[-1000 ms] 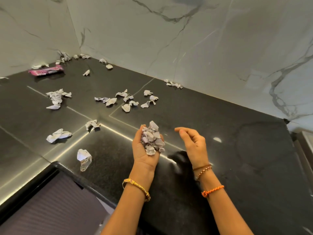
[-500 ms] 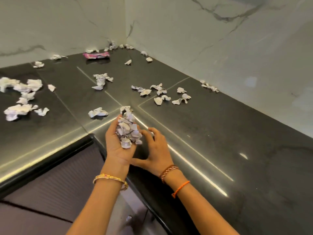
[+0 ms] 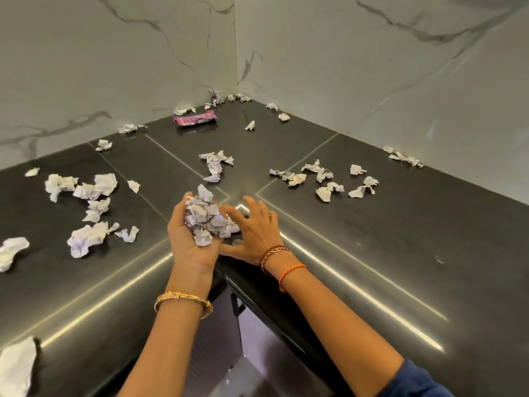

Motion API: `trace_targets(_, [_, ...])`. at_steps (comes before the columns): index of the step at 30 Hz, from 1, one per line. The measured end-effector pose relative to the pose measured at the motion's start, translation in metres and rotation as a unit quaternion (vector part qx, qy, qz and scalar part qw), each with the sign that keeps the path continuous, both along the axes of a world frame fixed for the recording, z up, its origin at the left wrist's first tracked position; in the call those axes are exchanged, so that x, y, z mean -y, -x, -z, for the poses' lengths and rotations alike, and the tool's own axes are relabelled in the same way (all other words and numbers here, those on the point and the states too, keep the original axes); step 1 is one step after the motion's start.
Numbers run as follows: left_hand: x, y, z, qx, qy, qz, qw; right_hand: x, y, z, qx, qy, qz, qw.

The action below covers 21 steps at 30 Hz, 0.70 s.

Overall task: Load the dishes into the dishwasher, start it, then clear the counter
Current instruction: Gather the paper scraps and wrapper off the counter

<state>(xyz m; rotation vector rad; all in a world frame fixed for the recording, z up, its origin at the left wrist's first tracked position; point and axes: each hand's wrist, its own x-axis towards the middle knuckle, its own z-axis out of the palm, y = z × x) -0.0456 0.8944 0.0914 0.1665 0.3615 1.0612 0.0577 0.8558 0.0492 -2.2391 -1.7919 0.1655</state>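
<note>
Since the earlier frames the right hand has swung in from open air beside the left to press its spread, straight fingers down on the counter just beside the left palm, and the view has turned to take in the counter's left run.

Largest first: the dark counter wraps an inside corner under marble walls. Crumpled paper scraps lie in clusters, a big group toward the left edge, another near the right wall, a few in the back corner, beside a pink wrapper by the back wall. The left hand is cupped palm-up at the counter's front inner corner, fingers curled round a gathered wad of scraps. One small scrap seems to sit under the right fingers, touching the wad.

As for progress, no dishes or dishwasher are in view, so I judge the work is in its last part, clearing the counter. One handful is collected; most scraps and the wrapper are still to be picked up
</note>
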Motion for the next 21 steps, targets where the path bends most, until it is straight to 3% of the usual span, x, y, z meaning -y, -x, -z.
trace_targets(2, [-0.017,0.002,0.002,0.015,0.007,0.014,1.000,-0.011,0.003,0.004,0.049,-0.046,-0.027,0.997])
trace_targets(5, [-0.032,0.001,0.007,0.044,-0.004,0.048,0.998,-0.012,0.008,0.006,0.023,-0.130,-0.015,0.991])
trace_targets(8, [-0.031,-0.003,0.008,0.006,0.003,0.073,0.997,-0.003,0.006,0.008,0.023,-0.106,0.041,0.993])
trace_targets(10, [-0.026,-0.008,0.010,-0.003,0.024,0.078,0.997,0.003,0.003,0.008,-0.100,-0.164,0.118,0.974])
trace_targets(11, [-0.025,-0.012,0.014,-0.009,0.033,0.086,0.996,0.006,0.002,0.005,-0.227,-0.218,0.166,0.935])
trace_targets(12, [-0.020,-0.016,0.014,-0.016,0.039,0.097,0.994,0.011,-0.002,0.002,-0.383,-0.278,0.219,0.853])
trace_targets(13, [-0.015,-0.021,0.018,-0.026,0.040,0.109,0.993,0.019,-0.007,-0.001,-0.548,-0.324,0.263,0.725])
trace_targets(14, [-0.008,-0.026,0.017,-0.035,0.037,0.128,0.990,0.029,-0.010,-0.005,-0.696,-0.353,0.264,0.567])
trace_targets(15, [0.000,-0.033,0.017,-0.041,0.031,0.149,0.987,0.039,-0.012,-0.010,-0.796,-0.376,0.239,0.409])
trace_targets(16, [0.009,-0.039,0.015,-0.043,0.029,0.170,0.984,0.049,-0.014,-0.015,-0.841,-0.401,0.214,0.292])
trace_targets(17, [0.019,-0.045,0.012,-0.035,0.026,0.185,0.982,0.057,-0.013,-0.020,-0.849,-0.426,0.205,0.237])
trace_targets(18, [0.029,-0.051,0.010,-0.027,0.030,0.196,0.980,0.064,-0.012,-0.021,-0.840,-0.455,0.198,0.219])
trace_targets(21, [0.059,-0.070,0.012,-0.042,0.028,0.187,0.981,0.082,-0.007,-0.027,-0.800,-0.490,0.223,0.266])
